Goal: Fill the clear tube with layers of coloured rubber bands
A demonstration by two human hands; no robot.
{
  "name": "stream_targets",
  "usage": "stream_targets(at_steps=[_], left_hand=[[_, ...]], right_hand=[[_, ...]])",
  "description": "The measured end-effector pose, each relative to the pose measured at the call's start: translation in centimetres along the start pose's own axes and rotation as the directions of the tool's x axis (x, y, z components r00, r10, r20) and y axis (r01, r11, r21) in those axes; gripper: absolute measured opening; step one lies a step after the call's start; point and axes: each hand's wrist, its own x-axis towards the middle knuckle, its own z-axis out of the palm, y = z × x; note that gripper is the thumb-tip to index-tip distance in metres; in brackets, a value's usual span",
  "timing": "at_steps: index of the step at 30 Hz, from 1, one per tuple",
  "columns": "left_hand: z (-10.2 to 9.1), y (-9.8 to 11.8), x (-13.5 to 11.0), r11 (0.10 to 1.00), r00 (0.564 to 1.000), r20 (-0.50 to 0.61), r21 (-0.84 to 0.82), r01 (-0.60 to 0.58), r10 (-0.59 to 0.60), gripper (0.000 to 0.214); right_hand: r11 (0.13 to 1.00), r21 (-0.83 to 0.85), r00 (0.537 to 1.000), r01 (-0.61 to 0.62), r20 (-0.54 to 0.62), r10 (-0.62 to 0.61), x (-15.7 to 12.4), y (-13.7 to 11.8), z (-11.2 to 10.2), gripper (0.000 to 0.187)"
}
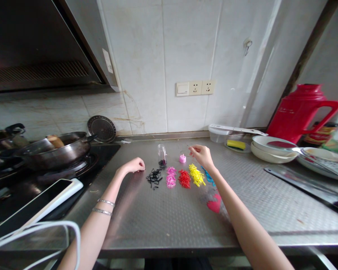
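My left hand rests on the metal counter with its fingers curled closed, left of a pile of black rubber bands. Whatever its fingertips may hold is hidden. Past the coloured piles, my right hand hovers with thumb and fingers pinched; anything between them is too small to name. A clear bottle stands upright behind the black pile, dark bands at its bottom. Beside it sits a pink cap. Pink bands, red bands, yellow bands and blue bands lie in a row, the blue partly behind my right forearm.
Left, a stove carries a steel pan; a phone on a white stand and white cable are nearer. Right are a cleaver, stacked bowls, a yellow sponge and a red thermos. A clear bag with a pink patch lies by my right forearm.
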Motion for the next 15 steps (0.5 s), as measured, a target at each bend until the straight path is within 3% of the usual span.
stream_targets(at_steps=[6,9,12,15], left_hand=[[0.3,-0.3,0.4,0.994,0.996,-0.046,0.082,-0.075,0.078,0.014],[-0.3,0.0,0.3,0.989,0.982,-0.122,0.050,-0.139,0.144,0.014],[-1.2,1.6,-0.2,0.965,0.921,-0.312,-0.038,-0.258,0.234,0.019],[-1.9,4.0,-0.6,0.929,0.850,-0.477,-0.160,-0.333,0.223,0.028]], right_hand=[[0.998,-0.041,0.999,0.037,0.028,-0.036,-0.3,-0.4,0.3,0.030],[0.996,-0.063,0.998,0.055,0.040,-0.053,-0.4,-0.4,0.5,0.028],[0.995,-0.078,0.997,0.065,0.050,-0.062,-0.3,-0.3,0.6,0.027],[0.994,-0.088,0.996,0.069,0.058,-0.065,-0.3,0.0,0.6,0.027]])
